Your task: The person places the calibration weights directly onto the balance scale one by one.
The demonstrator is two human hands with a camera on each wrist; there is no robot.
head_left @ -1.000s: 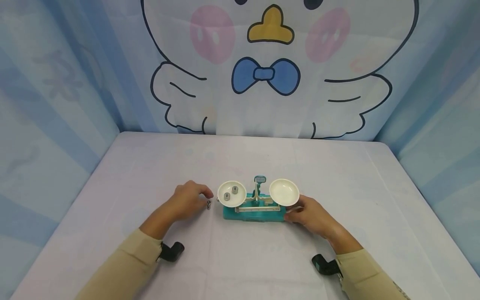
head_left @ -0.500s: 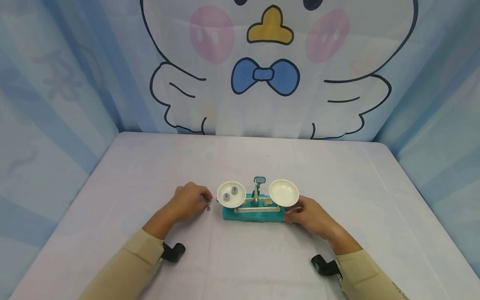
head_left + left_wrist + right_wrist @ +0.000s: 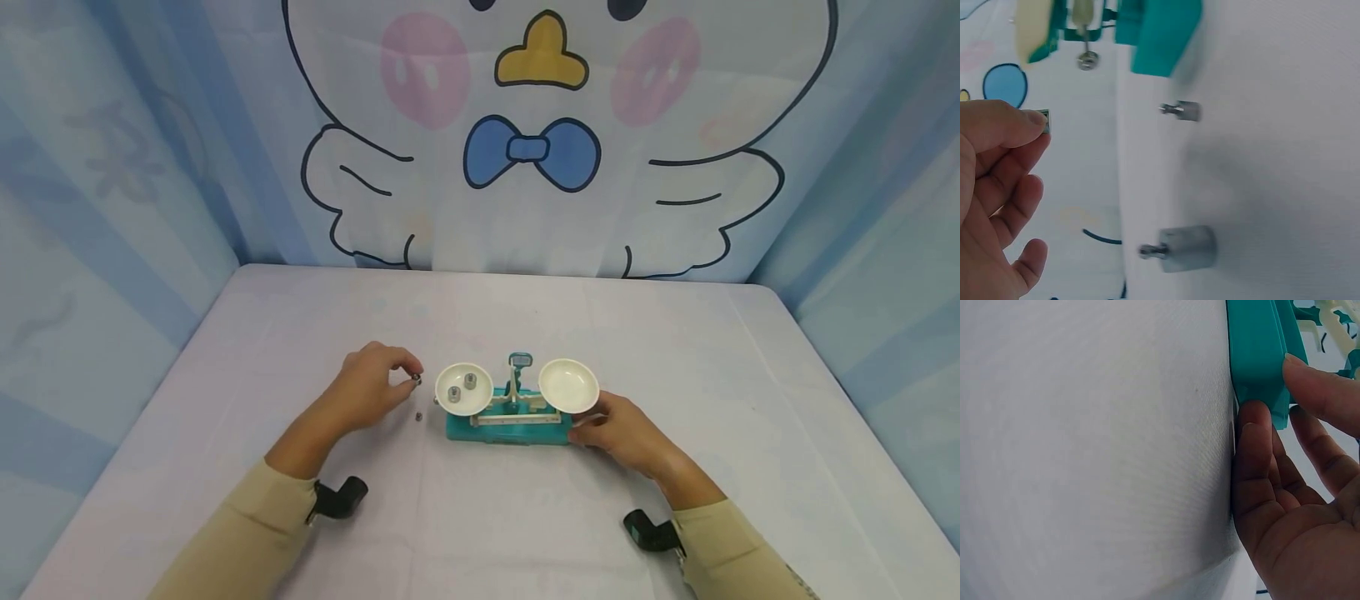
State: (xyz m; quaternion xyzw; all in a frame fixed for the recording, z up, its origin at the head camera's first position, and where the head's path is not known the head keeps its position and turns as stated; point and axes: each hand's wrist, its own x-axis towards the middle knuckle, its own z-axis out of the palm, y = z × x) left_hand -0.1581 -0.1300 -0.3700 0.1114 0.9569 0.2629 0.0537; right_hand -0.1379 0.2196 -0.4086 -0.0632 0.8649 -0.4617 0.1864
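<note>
My left hand (image 3: pixel 371 387) pinches a small metal weight (image 3: pixel 417 379) between thumb and fingertips, raised just left of the balance scale; in the left wrist view only an edge of that weight (image 3: pixel 1046 120) shows past the thumb. The teal balance scale (image 3: pixel 510 432) has two white pans. Two metal weights (image 3: pixel 469 381) stand in its left pan (image 3: pixel 482 395), while the right pan (image 3: pixel 568 386) holds nothing. At the right end of the teal base (image 3: pixel 1257 356), my right hand (image 3: pixel 626 432) holds on, thumb against the upper edge and fingers around the end.
A small weight (image 3: pixel 1189 111) and a larger weight (image 3: pixel 1188 249) stand on the white tabletop (image 3: pixel 510 517) in the left wrist view. From the head, the larger one is hidden by the left hand. A printed curtain (image 3: pixel 525 233) rises behind the table.
My left hand has picked up a small weight from the table and lifted it away from me. Another small weight stays behind. The right hand and the balance scale have not moved.
</note>
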